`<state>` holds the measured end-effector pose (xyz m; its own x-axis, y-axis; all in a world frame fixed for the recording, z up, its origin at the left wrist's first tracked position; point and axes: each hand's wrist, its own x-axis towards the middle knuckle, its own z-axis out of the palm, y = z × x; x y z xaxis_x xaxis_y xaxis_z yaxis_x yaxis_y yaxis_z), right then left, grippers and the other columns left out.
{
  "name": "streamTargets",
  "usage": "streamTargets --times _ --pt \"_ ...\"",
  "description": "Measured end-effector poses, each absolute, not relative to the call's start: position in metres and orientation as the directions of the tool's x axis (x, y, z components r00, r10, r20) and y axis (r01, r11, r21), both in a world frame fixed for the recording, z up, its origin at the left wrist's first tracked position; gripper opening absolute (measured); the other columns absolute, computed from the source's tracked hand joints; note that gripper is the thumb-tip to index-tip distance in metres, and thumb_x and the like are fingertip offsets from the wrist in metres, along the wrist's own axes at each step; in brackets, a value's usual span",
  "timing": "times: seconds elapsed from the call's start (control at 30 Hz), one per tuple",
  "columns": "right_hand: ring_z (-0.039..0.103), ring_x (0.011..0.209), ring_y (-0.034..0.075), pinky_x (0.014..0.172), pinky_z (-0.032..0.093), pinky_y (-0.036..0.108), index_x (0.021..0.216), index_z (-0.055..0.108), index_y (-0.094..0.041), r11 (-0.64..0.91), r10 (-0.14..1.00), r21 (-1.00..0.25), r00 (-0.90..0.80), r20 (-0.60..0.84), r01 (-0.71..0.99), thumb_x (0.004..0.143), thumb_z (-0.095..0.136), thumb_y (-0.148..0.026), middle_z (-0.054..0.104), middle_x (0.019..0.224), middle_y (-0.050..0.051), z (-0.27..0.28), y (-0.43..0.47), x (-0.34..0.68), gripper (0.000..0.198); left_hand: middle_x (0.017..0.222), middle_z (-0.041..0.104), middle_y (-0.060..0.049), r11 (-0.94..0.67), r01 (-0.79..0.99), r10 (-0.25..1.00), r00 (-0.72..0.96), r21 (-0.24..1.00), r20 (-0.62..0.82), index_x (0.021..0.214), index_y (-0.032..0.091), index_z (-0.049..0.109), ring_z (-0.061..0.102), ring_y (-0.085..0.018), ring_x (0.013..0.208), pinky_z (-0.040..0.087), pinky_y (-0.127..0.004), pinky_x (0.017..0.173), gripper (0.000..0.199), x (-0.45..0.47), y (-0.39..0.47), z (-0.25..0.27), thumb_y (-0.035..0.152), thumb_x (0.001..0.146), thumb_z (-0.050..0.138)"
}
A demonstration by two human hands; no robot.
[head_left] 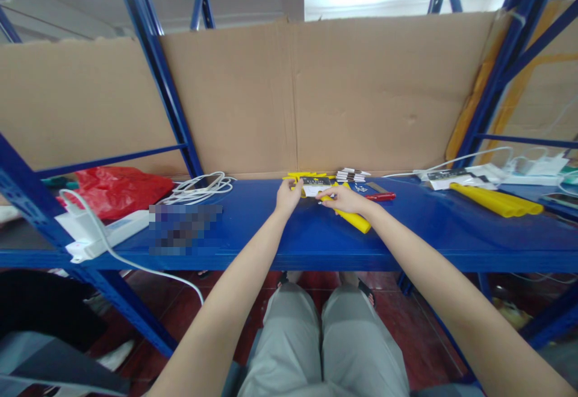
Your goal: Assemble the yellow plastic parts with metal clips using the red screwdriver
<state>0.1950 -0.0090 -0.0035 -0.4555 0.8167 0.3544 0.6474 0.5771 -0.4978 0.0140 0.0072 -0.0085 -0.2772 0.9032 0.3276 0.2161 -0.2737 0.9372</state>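
My left hand (288,198) has its fingers closed at the left edge of a small black-and-white card (316,184), low over the blue shelf top. My right hand (345,199) is pinched at the card's lower right. A tiny shiny tip (320,203) shows at its fingers, but what they hold is too small to make out. Beneath that hand a yellow tube (356,221) slants toward the front edge. Several thin yellow pieces (307,175) lie behind the card. A stack of white-and-black pieces (351,175) and a red pen-like tool (382,196) are to the right.
Cardboard (388,96) walls the back between blue posts. On the left are a red plastic bag (121,189), a coiled white cable (203,189) and a power strip (112,234). More yellow tubes (494,200) and clear packets (460,178) lie on the right.
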Motion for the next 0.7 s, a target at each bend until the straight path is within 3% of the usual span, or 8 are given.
streamTargets --times 0.1,0.2,0.4,0.5,0.7 --pt "0.060 0.059 0.011 0.062 0.050 0.023 0.104 0.075 -0.018 0.566 0.824 -0.508 -0.425 0.376 0.649 0.080 0.061 -0.013 0.074 0.084 0.003 0.000 -0.010 0.198 0.029 0.112 0.067 -0.014 -0.404 0.405 0.819 -0.240 0.820 0.522 0.096 0.015 0.063 0.062 -0.023 0.109 0.047 -0.032 0.093 0.013 0.012 0.007 -0.011 0.023 0.086 0.061" --pt "0.058 0.055 0.010 0.058 0.049 0.023 0.105 0.075 -0.018 0.529 0.846 -0.560 -0.339 0.413 0.638 0.080 0.060 -0.013 0.074 0.088 0.004 0.005 -0.008 0.206 0.030 0.115 0.065 -0.013 -0.473 0.538 0.754 -0.164 0.698 0.636 0.104 0.016 0.061 0.061 -0.023 0.109 0.044 -0.035 0.098 0.018 0.009 0.004 -0.012 0.021 0.088 0.055" --pt "0.058 0.055 0.012 0.057 0.050 0.027 0.109 0.073 -0.015 0.459 0.829 -0.590 -0.083 0.552 0.664 0.078 0.060 -0.017 0.072 0.086 0.007 0.028 0.003 0.242 0.034 0.111 0.064 -0.012 -0.498 0.638 0.714 -0.083 0.588 0.695 0.104 0.017 0.059 0.059 -0.023 0.108 0.042 -0.037 0.100 0.020 0.008 0.001 -0.013 0.014 0.087 0.049" --pt "0.060 0.060 0.014 0.060 0.050 0.028 0.110 0.073 -0.014 0.402 0.779 -0.529 0.024 0.626 0.747 0.078 0.059 -0.019 0.071 0.087 0.007 0.046 0.009 0.272 0.036 0.111 0.064 -0.011 -0.497 0.633 0.719 -0.082 0.594 0.690 0.103 0.018 0.059 0.059 -0.023 0.107 0.042 -0.037 0.101 0.021 0.008 0.001 -0.013 0.012 0.086 0.049" --pt "0.061 0.068 0.019 0.068 0.044 0.029 0.110 0.073 -0.010 -0.028 0.780 -0.303 0.211 0.590 0.953 0.080 0.061 -0.015 0.072 0.086 0.013 0.076 0.001 0.361 0.033 0.112 0.064 -0.012 -0.495 0.625 0.733 -0.073 0.603 0.676 0.104 0.017 0.059 0.059 -0.023 0.107 0.042 -0.037 0.100 0.022 0.008 0.004 -0.013 0.011 0.086 0.048"
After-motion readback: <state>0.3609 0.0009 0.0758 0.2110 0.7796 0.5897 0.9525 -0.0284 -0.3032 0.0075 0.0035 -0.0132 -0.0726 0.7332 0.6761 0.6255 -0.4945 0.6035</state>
